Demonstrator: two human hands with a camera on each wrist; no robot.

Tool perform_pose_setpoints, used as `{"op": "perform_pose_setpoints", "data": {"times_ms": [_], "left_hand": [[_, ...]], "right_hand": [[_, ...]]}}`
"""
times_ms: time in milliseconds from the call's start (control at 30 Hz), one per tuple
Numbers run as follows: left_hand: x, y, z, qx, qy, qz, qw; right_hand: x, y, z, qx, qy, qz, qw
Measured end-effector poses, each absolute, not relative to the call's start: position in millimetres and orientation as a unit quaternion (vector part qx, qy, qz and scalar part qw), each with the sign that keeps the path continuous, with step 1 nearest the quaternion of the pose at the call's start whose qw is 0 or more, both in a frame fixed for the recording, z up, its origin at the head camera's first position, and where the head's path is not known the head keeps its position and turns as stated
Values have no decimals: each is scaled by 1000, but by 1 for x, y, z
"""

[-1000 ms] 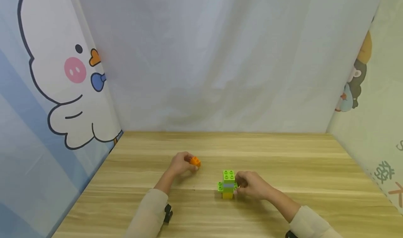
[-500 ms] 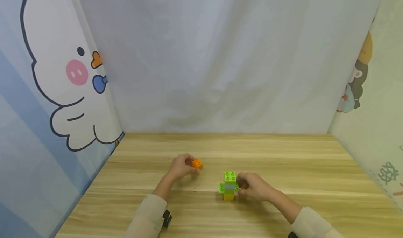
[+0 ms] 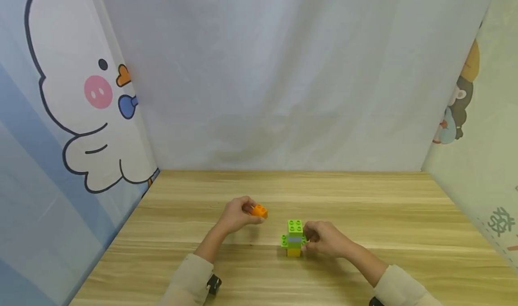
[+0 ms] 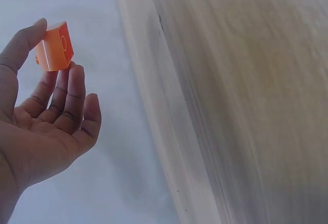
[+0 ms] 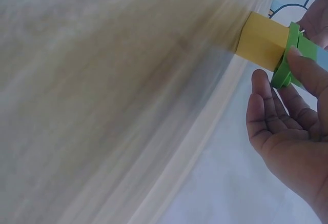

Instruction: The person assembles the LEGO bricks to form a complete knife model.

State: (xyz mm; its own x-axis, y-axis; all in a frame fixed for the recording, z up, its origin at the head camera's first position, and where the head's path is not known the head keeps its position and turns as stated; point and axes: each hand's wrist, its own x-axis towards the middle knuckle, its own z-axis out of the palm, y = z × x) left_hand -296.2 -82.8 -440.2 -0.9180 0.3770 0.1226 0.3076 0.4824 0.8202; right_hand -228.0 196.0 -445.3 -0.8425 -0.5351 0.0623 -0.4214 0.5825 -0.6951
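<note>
My left hand (image 3: pixel 238 215) pinches an orange building brick (image 3: pixel 260 211) with studs between thumb and fingertips. In the left wrist view the orange brick (image 4: pixel 54 49) appears raised off the table. To its right and nearer to me, a small upright stack of building bricks (image 3: pixel 294 238) has a yellow base, a green cross-piece sticking out on both sides, a greyish band and a bright green top. My right hand (image 3: pixel 325 238) grips the stack's right side. The right wrist view shows the thumb on the green cross-piece (image 5: pixel 288 60) above the yellow brick (image 5: pixel 262 39).
A wood-grain table (image 3: pixel 364 198) lies under both hands. Behind it hangs a pale curtain (image 3: pixel 283 81). A cartoon-printed sheet (image 3: pixel 81 117) borders the left side, and another printed sheet (image 3: pixel 477 171) the right.
My left hand has carried the orange brick a little to the right, towards the stack. The right hand and the stack have stayed in place on the table.
</note>
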Motion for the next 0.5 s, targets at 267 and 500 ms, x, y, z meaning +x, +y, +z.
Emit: {"op": "perform_pose_setpoints", "data": {"times_ms": [267,500], "left_hand": [[-292,-79,-433,219,855,468,39],[-291,-73,-435,238,847,474,32]], "right_hand": [[-230,194,-447,-267,885,-373,76],[-231,194,-451,-266,888,-367,75]]}}
